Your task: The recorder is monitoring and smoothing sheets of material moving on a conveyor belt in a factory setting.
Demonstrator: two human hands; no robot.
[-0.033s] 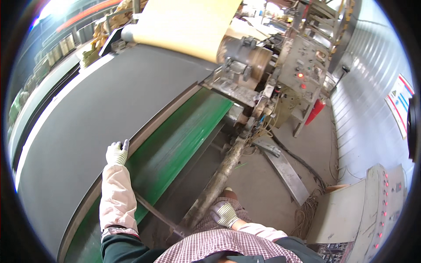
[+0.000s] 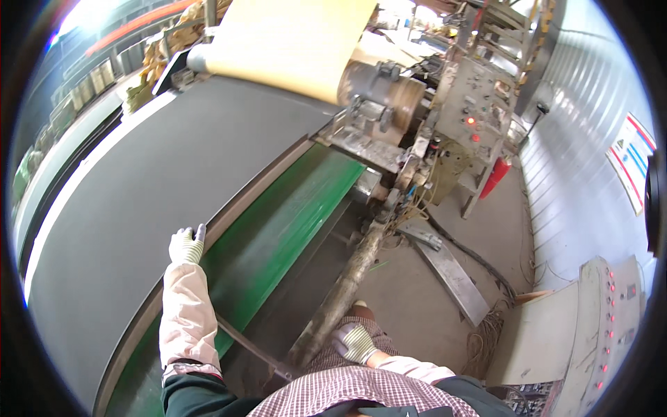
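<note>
Near: right hand point(image 2: 354, 343), in a striped knit glove, lies on the thigh over a red-and-white checked cloth apron point(image 2: 347, 387); fingers bent, no tool seen. Cannot tell whether it pinches the cloth.

Just forward and left: a thin metal bar point(image 2: 251, 343) slants toward a long, scuffed, round metal pipe point(image 2: 339, 292). Next, a glossy green flat panel point(image 2: 278, 240), then a narrow brownish rail point(image 2: 258, 185).

Left hand point(image 2: 186, 247), same type of glove, at the rail: palm down, fingers extended, slightly apart, nothing seen in grasp. Firmness of contact not readable.

Key relation: the wide, smooth, dark-grey sheet point(image 2: 156, 177) lies under and left of the left hand, spreading ahead of it. Long axis lower left to upper right, parallel to the rail. Left hand is clearly nearer; right hand is well apart, with pipe, panel and rail between. Nothing seen blocking the left hand's side.

Right: a pale control cabinet point(image 2: 531, 333) with red lamps; a flat metal plank point(image 2: 450, 278) on the floor.

Far: a scuffed metal roller point(image 2: 381, 94) at the sheet's far right corner; a broad yellow sheet point(image 2: 288, 45) beyond.
</note>
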